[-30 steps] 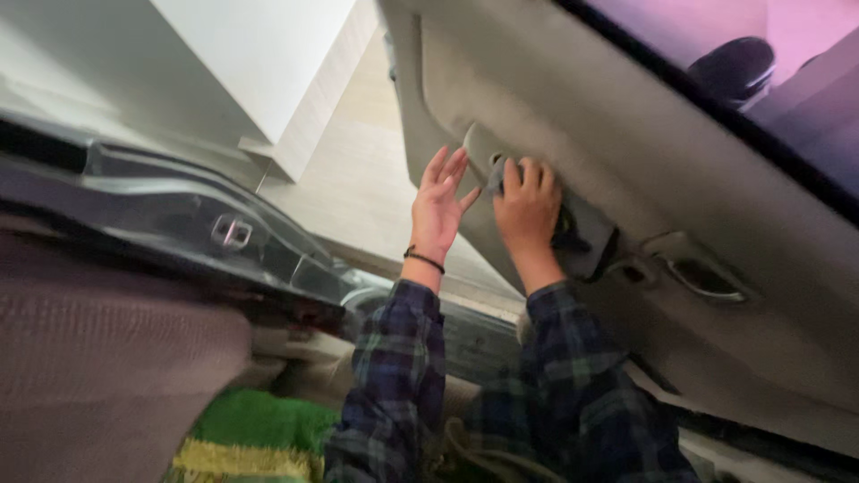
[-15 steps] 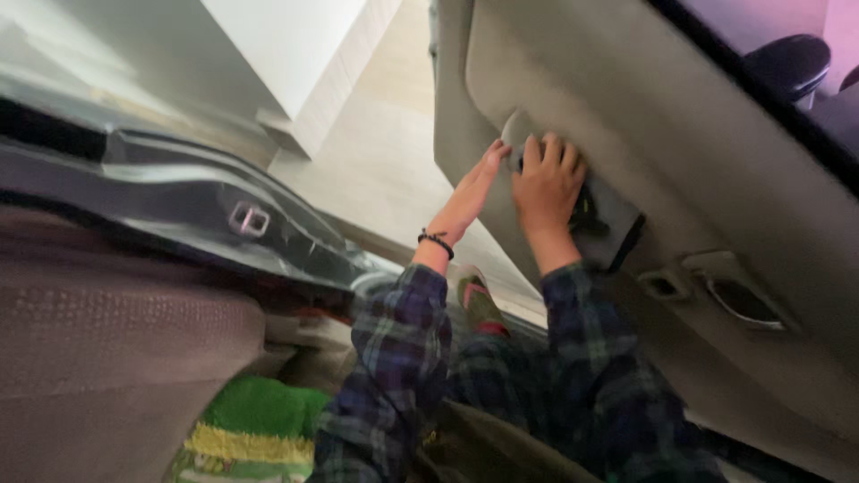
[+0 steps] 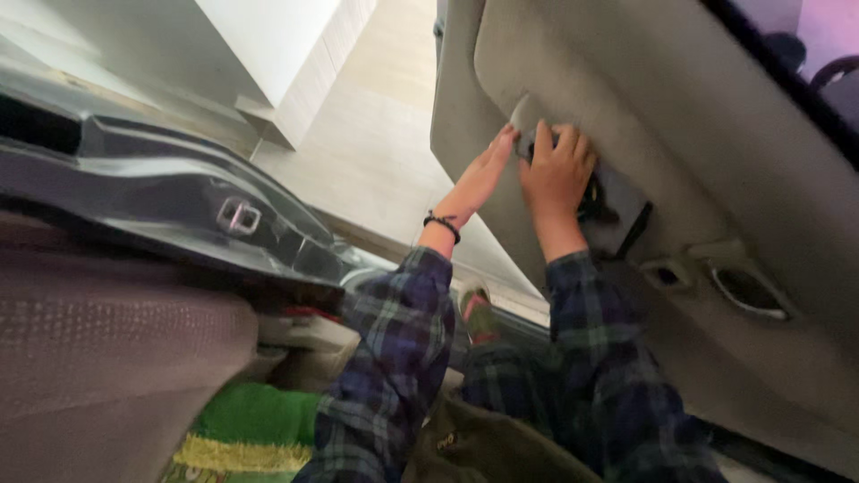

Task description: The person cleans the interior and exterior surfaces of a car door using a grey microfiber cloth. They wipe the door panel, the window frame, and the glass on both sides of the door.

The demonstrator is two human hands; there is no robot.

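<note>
since the earlier frame our left hand (image 3: 479, 179) has gone from standing open and clear of the trim to lying flat against it, fingertips just beside the right hand (image 3: 557, 173). the view has also shifted slightly.

the grey cloth (image 3: 617, 201) sits on the inner face of the grey door panel (image 3: 644, 98), over the pull-handle area, near the panel's upper edge as we see it. our right hand is pressed on the cloth with fingers curled over its top edge; we cannot tell whether the fingers are clamped on it or only pushing it against the panel. a lighter corner of the cloth shows above the knuckles. our left hand is open, fingers extended and together, palm against the panel.

a recessed latch handle (image 3: 750, 291) lies further along the panel, well apart from the hands. both arms wear dark plaid sleeves (image 3: 403, 340); a black wrist band (image 3: 442, 224) circles the left wrist. outward, the dark door sill (image 3: 179, 215) carries a metal striker (image 3: 238, 216), and a green towel (image 3: 255, 425) lies below.
</note>
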